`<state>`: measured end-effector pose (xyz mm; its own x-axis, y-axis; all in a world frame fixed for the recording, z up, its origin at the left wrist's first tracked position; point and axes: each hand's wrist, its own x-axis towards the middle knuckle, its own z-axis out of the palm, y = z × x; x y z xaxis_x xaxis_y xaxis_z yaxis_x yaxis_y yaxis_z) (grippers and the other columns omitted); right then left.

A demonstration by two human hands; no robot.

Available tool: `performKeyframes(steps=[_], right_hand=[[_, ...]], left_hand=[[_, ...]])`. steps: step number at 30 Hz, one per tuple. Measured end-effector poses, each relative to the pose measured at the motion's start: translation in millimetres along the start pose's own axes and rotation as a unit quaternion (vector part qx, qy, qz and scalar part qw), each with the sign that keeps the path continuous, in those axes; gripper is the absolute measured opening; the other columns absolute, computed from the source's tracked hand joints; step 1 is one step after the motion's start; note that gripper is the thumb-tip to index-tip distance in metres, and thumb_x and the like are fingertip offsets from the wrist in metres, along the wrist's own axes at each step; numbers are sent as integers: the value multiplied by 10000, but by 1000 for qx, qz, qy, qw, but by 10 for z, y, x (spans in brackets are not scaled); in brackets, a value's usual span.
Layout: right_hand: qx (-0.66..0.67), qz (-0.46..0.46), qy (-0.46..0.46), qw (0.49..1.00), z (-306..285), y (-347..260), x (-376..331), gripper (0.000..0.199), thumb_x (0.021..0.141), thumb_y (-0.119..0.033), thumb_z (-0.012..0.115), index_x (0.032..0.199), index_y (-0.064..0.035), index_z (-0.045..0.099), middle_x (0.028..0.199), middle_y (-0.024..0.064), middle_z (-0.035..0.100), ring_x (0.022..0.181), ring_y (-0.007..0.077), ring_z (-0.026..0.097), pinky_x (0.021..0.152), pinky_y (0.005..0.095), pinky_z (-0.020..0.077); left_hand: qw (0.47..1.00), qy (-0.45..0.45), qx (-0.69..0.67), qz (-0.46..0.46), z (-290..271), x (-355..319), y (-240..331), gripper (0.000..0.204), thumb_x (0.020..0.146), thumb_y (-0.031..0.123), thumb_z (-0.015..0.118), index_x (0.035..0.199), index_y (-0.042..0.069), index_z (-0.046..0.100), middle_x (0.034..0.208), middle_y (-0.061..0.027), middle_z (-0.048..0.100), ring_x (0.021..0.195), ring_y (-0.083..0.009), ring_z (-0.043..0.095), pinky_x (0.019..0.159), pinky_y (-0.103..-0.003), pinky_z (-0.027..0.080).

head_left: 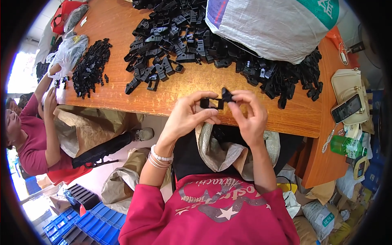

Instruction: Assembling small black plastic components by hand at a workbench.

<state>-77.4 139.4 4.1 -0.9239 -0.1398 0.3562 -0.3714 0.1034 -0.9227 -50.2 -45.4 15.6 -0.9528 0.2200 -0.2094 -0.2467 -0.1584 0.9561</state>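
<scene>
My left hand is closed on a black plastic frame piece with an opening through it, held just over the table's front edge. Between the thumb and fingers of my right hand is a smaller black plastic part, right against the frame's right end. Whether the two are joined, I cannot tell. Farther back lies a large heap of black plastic parts of similar make. Below my hands, an open woven sack hangs at the table edge over my lap.
A big white woven sack leans over the heap. At left, a co-worker sits by a pile of small black parts. A handbag with a phone and a green bottle stand right. Blue crates are low left.
</scene>
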Motion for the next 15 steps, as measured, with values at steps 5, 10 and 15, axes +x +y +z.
performKeyframes(steps=[5, 10, 15], right_hand=[[-81, -113, -65, 988, -35, -75, -3, 216, 724, 54, 705, 917, -17, 637, 931, 106, 667, 852, 272, 626, 738, 329, 492], [-79, -138, -77, 984, -85, -61, -1, 221, 712, 56, 716, 908, -22, 649, 927, 98, 676, 860, 269, 624, 755, 346, 492], [36, -54, -64, 996, -24, -62, -61, 203, 789, -24, 696, 988, -22, 656, 1069, 108, 653, 916, 251, 622, 794, 334, 489]], left_hand=[[999, 9, 26, -40, 56, -37, 74, 301, 898, 60, 638, 1151, -83, 557, 779, -137, 707, 722, -161, 707, 547, -194, 503], [998, 5, 62, 20, 99, -55, 24, 309, 907, 75, 630, 1150, -99, 551, 774, -130, 707, 719, -145, 701, 574, -207, 510], [979, 37, 179, 91, 162, -104, 108, 295, 898, 50, 614, 1177, -31, 562, 877, -130, 702, 733, -127, 693, 614, -242, 522]])
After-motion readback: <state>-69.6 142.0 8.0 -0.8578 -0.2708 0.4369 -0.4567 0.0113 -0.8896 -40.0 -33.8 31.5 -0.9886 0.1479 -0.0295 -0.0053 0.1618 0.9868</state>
